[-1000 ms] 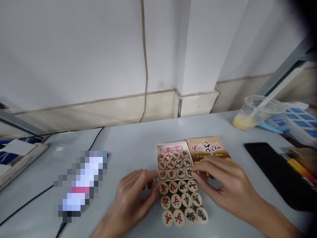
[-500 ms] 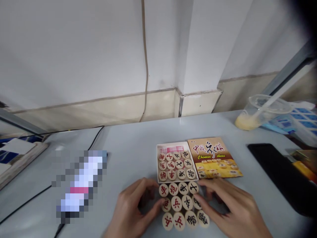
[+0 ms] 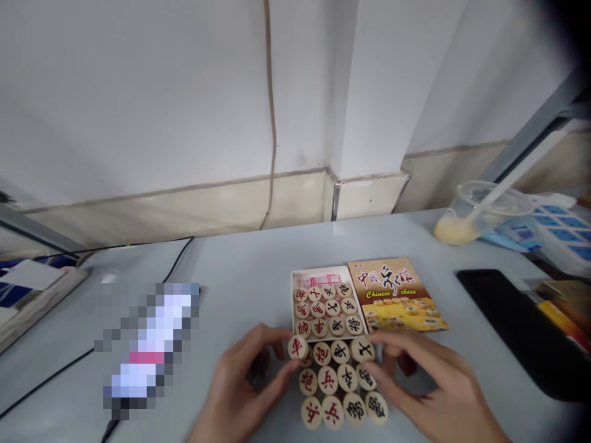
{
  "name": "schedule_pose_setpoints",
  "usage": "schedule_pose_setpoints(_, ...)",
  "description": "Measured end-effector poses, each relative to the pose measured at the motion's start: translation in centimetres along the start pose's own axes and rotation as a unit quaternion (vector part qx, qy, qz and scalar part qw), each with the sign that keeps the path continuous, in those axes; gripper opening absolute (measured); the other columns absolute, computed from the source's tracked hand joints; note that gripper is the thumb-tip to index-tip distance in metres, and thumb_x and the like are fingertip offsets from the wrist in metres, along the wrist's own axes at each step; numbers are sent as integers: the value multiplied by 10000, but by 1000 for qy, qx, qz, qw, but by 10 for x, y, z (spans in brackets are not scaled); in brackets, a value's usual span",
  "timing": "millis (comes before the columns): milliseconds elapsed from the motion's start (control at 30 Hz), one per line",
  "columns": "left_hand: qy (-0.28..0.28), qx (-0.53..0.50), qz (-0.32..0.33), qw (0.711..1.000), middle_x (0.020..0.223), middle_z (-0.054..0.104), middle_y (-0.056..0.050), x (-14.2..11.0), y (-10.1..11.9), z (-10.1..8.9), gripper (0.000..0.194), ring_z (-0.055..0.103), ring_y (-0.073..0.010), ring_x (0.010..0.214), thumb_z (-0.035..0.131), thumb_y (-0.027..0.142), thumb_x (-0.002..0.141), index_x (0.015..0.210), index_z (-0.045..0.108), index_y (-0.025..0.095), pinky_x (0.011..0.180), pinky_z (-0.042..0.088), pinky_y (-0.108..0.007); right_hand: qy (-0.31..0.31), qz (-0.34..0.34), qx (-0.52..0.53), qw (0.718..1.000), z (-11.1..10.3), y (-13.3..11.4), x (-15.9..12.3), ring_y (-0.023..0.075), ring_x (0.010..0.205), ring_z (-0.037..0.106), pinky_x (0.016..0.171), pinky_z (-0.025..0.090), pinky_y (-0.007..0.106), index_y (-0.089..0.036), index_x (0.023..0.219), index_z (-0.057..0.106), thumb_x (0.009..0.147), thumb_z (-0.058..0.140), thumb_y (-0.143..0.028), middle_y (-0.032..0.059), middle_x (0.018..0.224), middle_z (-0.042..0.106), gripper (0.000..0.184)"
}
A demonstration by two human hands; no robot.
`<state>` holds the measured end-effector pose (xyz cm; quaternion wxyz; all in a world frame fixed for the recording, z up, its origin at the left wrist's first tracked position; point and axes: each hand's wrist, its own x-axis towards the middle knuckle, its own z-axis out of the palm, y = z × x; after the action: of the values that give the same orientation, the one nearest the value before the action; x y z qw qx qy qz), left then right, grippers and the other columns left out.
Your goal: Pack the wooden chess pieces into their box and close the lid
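An open white box (image 3: 294, 301) holds several round wooden chess pieces with red and black characters. Its printed lid (image 3: 397, 295) lies right beside it. In front of the box, more pieces (image 3: 339, 394) lie in rows on the grey table. My left hand (image 3: 244, 381) pinches the left end of the row nearest the box, on a red-marked piece (image 3: 298, 347) that sits slightly raised. My right hand (image 3: 429, 387) presses its fingertips against the black-marked piece (image 3: 363, 349) at that row's right end. Both hands have curled fingers.
A plastic cup with a straw (image 3: 480, 212) stands at the back right beside a blue-patterned pack (image 3: 554, 227). A flat black device (image 3: 508, 320) lies at the right. A blurred-out object (image 3: 148, 344) and black cables (image 3: 180, 258) lie at the left. The wall rises just behind the table.
Both hands came back from the box to the loose rows and closed on the ends of the row nearest the box. Its left-end piece has shifted up and left.
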<state>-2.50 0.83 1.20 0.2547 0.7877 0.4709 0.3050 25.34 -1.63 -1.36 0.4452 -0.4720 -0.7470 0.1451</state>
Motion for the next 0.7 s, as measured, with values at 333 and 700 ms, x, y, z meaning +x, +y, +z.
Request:
schedule_pose_setpoints(333,33,-39,38,998,876,678,-19,83,14,-6,147,554,-97,626,655,305,941,1045,689,206,549,461,-224,16,-53,-45,997,6,4,94,107,620,599,625,512,273,-234,1088,694,924,655,-339,-25,738,659,198)
schedule_pose_setpoints(700,123,18,33,992,1162,636,-81,87,-25,20,184,590,-237,1104,674,292,937,1112,704,242,891,524,-400,4,-95,-210,973,16,29,93,185,781,607,748,427,354,-189,1057,708,962,617,-296,28,832,710,169)
